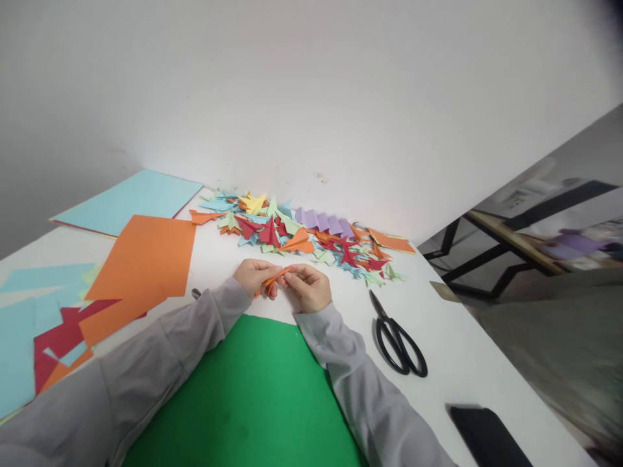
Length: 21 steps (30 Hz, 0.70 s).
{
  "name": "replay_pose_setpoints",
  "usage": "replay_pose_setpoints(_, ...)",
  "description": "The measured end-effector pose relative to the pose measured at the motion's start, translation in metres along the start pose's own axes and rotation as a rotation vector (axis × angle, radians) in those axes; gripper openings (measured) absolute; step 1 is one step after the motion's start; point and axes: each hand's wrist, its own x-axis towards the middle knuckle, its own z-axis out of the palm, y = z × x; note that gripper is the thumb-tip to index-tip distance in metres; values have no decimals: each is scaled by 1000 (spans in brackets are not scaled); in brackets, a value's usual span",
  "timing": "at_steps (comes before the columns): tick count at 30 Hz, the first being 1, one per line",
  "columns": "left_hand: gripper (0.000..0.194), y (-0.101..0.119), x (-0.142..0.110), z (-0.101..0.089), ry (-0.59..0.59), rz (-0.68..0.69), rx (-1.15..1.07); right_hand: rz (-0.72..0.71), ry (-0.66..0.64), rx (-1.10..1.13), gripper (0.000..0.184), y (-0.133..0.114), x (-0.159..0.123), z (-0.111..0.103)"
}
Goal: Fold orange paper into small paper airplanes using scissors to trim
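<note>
Orange paper piece (pixel 276 279), folded, narrow, tilted, held btwn both hands' fingers (pixel 288 277), above tabletop (pixel 233 285)

Your one cam's head-worn, facing fwd & down over your forearms at the tabletop (pixel 457 363), wall (pixel 311 110) behind; no 2nd view.

Black flat object (pixel 489 436) lying at near right of white table (pixel 467 350), type not determinable. Pale wall (pixel 311 97) behind, bearing small reddish marks (pixel 320 176). Beyond the table's right edge: black-framed stand (pixel 501 251) with wood-toned board (pixel 520 243); purple item (pixel 572 246) above, blurred
</note>
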Motion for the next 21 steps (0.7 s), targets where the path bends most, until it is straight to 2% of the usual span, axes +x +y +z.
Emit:
replay_pose_setpoints(8,25,3,-3,1,-25,40,94,-7,-7,8,17,0,-1,-1)
replay_pose_setpoints(14,25,3,-4,2,35,96,103,5,-25,35,15,0,-1,-1)
replay_pose_setpoints(21,23,1,-3,1,38,68,94,12,-46,63,15,1,0,-1)
